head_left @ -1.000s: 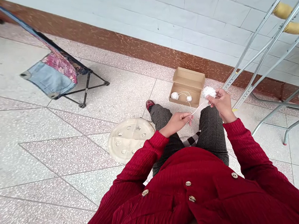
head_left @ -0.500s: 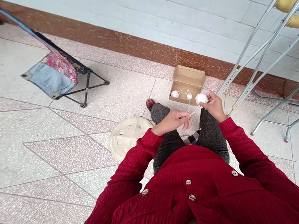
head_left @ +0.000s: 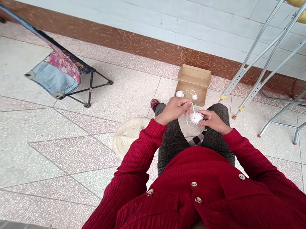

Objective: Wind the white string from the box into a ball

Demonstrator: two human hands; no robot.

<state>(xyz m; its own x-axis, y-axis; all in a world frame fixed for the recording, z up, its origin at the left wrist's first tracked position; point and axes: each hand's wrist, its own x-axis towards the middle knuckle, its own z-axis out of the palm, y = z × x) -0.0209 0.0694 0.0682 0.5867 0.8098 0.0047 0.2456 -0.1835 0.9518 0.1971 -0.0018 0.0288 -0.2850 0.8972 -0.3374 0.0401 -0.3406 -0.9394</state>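
Between my knees, my right hand (head_left: 213,120) grips a fluffy white yarn bundle (head_left: 196,118) at its right side. Just up and left of the bundle, my left hand (head_left: 175,109) is closed, its fingertips pinching white yarn (head_left: 192,106). Beyond my hands, an open cardboard box (head_left: 194,75) stands on the floor with its lid raised towards the wall. Inside it lie a larger white yarn ball (head_left: 180,94) at the left and a smaller one (head_left: 194,97) at the right, with loose strands around them.
A round cream stool top (head_left: 125,135) is left of my legs. A folding chair (head_left: 55,77) stands farther left. Metal crutches (head_left: 257,83) lean at the right, beside a metal-legged chair (head_left: 293,107). The tiled wall (head_left: 153,9) runs behind the box.
My right hand has brought the yarn bundle down and left, away from the box's front corner. My left hand has moved up and slightly left. The view has shifted slightly.
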